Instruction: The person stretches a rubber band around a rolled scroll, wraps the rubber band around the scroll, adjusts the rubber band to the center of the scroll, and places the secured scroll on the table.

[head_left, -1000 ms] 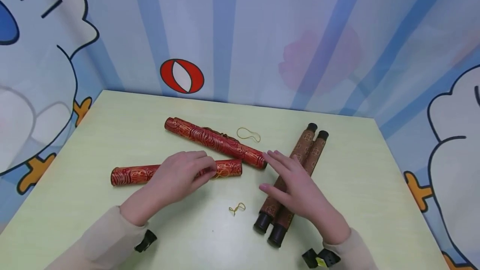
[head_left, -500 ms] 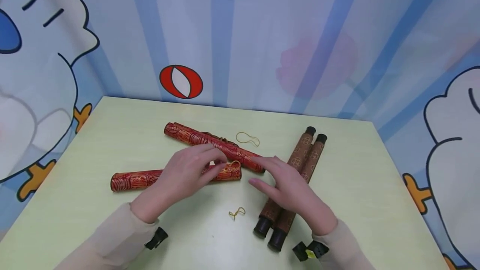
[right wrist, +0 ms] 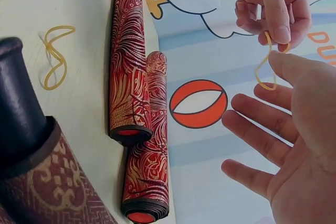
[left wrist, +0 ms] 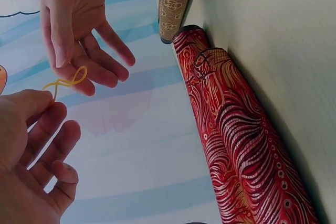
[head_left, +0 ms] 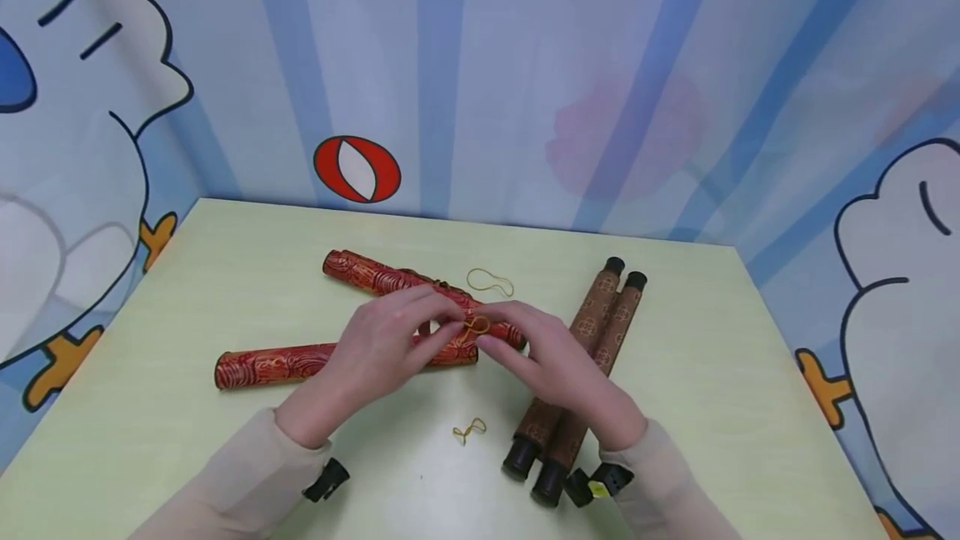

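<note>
My left hand (head_left: 393,340) pinches a thin yellow rubber band (left wrist: 68,83) between thumb and forefinger; its loop sticks out toward my right hand (head_left: 555,357). The right fingers are spread and fairly straight, with the thumb right by the band; whether it touches cannot be told. Both hands are raised over the table. Below the left hand lies a red patterned roll (head_left: 270,365), partly hidden by it. A second red roll (head_left: 367,272) lies slanted behind, its right part covered by the hands. Under the right hand are two brown patterned scrolls (head_left: 592,323) with black end knobs.
One loose yellow rubber band (head_left: 462,433), twisted in a figure eight, lies on the pale table (head_left: 360,473) in front. Another loose band (head_left: 512,288) lies behind the red rolls. A printed blue backdrop (head_left: 510,107) rises at the table's back edge.
My left hand has lifted from the near red roll and moved right with the rubber band. My right hand has moved left until both hands nearly meet. The rolls have stayed put.
</note>
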The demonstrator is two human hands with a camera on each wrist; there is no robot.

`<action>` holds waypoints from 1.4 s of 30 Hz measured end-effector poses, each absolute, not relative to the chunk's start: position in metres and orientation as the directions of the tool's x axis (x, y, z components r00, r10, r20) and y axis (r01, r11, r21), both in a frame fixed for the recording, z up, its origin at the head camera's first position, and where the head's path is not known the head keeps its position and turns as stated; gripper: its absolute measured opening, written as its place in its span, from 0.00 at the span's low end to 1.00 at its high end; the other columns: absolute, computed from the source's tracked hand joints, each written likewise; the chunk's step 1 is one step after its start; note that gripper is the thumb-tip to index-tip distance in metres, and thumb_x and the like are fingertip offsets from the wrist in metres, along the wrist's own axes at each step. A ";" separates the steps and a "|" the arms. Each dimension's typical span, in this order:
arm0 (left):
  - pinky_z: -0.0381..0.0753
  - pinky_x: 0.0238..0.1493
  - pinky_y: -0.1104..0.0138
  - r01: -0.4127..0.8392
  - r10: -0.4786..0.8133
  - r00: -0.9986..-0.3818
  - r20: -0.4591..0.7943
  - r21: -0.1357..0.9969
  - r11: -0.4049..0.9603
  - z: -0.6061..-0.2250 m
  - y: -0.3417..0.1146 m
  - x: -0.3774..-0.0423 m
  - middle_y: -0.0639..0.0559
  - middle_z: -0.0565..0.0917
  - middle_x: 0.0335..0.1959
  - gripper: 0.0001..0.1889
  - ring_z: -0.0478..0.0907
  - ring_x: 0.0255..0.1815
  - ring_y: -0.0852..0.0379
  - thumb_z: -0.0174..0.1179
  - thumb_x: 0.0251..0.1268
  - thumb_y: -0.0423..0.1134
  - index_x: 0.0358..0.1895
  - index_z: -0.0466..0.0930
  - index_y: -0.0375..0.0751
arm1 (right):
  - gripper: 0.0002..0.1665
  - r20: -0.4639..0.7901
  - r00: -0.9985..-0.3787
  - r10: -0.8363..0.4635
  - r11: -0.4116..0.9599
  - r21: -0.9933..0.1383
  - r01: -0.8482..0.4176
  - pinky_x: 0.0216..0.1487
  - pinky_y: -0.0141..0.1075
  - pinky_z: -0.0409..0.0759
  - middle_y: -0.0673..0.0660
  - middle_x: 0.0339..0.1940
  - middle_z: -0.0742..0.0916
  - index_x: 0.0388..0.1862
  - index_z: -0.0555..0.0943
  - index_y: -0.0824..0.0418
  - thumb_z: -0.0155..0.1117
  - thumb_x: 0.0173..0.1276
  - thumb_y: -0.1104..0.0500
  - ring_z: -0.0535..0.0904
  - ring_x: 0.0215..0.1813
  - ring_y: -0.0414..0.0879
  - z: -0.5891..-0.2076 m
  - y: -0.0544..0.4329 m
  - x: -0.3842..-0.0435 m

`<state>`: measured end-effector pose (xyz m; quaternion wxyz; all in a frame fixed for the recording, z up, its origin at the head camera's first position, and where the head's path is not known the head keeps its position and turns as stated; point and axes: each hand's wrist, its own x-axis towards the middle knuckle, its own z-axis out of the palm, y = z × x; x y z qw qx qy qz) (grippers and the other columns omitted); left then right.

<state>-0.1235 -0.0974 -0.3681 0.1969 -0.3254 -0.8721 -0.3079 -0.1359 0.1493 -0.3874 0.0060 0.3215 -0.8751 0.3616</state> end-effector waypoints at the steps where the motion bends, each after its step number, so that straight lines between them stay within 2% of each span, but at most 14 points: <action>1: 0.83 0.31 0.71 0.688 0.440 -0.712 0.548 0.415 0.596 -0.369 -0.097 -0.124 0.56 0.88 0.37 0.07 0.84 0.33 0.60 0.75 0.67 0.36 0.46 0.90 0.46 | 0.23 0.251 -0.792 -0.557 0.524 -0.633 -0.569 0.69 0.51 0.82 0.53 0.67 0.86 0.70 0.82 0.58 0.66 0.82 0.52 0.82 0.69 0.49 -0.388 0.148 -0.137; 9: 0.83 0.32 0.70 0.668 0.399 -0.725 0.562 0.432 0.606 -0.370 -0.094 -0.125 0.56 0.88 0.37 0.05 0.83 0.33 0.60 0.74 0.69 0.35 0.45 0.90 0.46 | 0.11 0.346 -0.771 -0.534 0.468 -0.638 -0.611 0.51 0.47 0.87 0.50 0.52 0.90 0.57 0.86 0.57 0.67 0.80 0.58 0.86 0.50 0.43 -0.389 0.146 -0.141; 15: 0.82 0.30 0.68 0.639 0.340 -0.730 0.592 0.416 0.647 -0.373 -0.094 -0.127 0.54 0.88 0.35 0.05 0.81 0.30 0.60 0.73 0.69 0.36 0.45 0.90 0.44 | 0.04 0.432 -0.774 -0.462 0.407 -0.673 -0.618 0.43 0.48 0.86 0.49 0.43 0.90 0.47 0.87 0.57 0.68 0.79 0.62 0.84 0.43 0.42 -0.391 0.146 -0.140; 22: 0.82 0.30 0.66 0.621 0.312 -0.731 0.607 0.402 0.673 -0.379 -0.092 -0.129 0.53 0.89 0.34 0.05 0.82 0.29 0.59 0.72 0.68 0.35 0.44 0.89 0.43 | 0.05 0.436 -0.823 -0.363 0.310 -0.777 -0.548 0.45 0.37 0.82 0.52 0.42 0.90 0.47 0.87 0.59 0.67 0.78 0.65 0.83 0.43 0.43 -0.392 0.145 -0.137; 29: 0.79 0.29 0.66 0.577 0.307 -0.771 0.558 0.406 0.709 -0.383 -0.087 -0.130 0.56 0.89 0.31 0.05 0.81 0.27 0.60 0.72 0.68 0.35 0.42 0.86 0.45 | 0.05 0.457 -0.825 -0.332 0.147 -0.839 -0.524 0.56 0.36 0.83 0.60 0.48 0.89 0.47 0.86 0.64 0.64 0.78 0.69 0.85 0.51 0.46 -0.391 0.140 -0.134; 32: 0.76 0.28 0.66 0.561 0.303 -0.787 0.537 0.418 0.715 -0.386 -0.086 -0.130 0.58 0.86 0.28 0.05 0.77 0.24 0.62 0.72 0.68 0.35 0.40 0.85 0.47 | 0.04 0.471 -0.821 -0.324 0.085 -0.849 -0.521 0.57 0.35 0.84 0.63 0.49 0.89 0.45 0.85 0.67 0.63 0.78 0.70 0.84 0.53 0.46 -0.392 0.139 -0.132; 37: 0.71 0.25 0.68 0.522 0.304 -0.829 0.470 0.452 0.724 -0.388 -0.084 -0.130 0.61 0.82 0.24 0.06 0.68 0.19 0.66 0.71 0.67 0.35 0.38 0.82 0.48 | 0.03 0.487 -0.823 -0.293 -0.010 -0.862 -0.507 0.54 0.33 0.84 0.54 0.45 0.88 0.44 0.83 0.71 0.62 0.77 0.72 0.84 0.50 0.43 -0.395 0.138 -0.130; 42: 0.70 0.21 0.70 0.466 0.315 -0.879 0.357 0.510 0.723 -0.386 -0.079 -0.128 0.61 0.81 0.24 0.07 0.68 0.18 0.65 0.70 0.68 0.35 0.37 0.80 0.48 | 0.05 0.485 -0.834 -0.262 -0.096 -0.873 -0.477 0.52 0.32 0.83 0.47 0.43 0.87 0.45 0.79 0.75 0.57 0.79 0.72 0.83 0.47 0.41 -0.392 0.133 -0.127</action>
